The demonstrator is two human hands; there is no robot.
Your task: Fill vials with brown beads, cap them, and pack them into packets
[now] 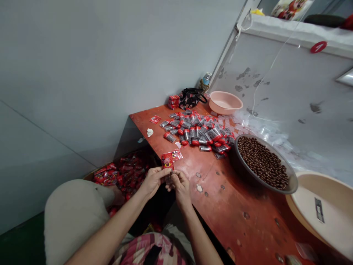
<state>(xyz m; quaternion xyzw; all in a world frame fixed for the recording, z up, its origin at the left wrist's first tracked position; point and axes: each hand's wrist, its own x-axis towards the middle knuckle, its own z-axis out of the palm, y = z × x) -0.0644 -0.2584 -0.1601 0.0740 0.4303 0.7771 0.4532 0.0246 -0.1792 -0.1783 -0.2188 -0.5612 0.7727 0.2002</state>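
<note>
One small, flat red printed packet with a clear plastic lower part (167,161), long axis pointing away from the person, pinched by left hand (154,181) beside the red part and right hand (179,184) lower down, at the worn red-brown table's (212,200) near edge.

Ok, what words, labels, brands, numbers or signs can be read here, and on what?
"1": in white on the round red sign, upper right.
Too small or blurred to read: any print on the held packet, the red card and the stacked boxes.
</note>
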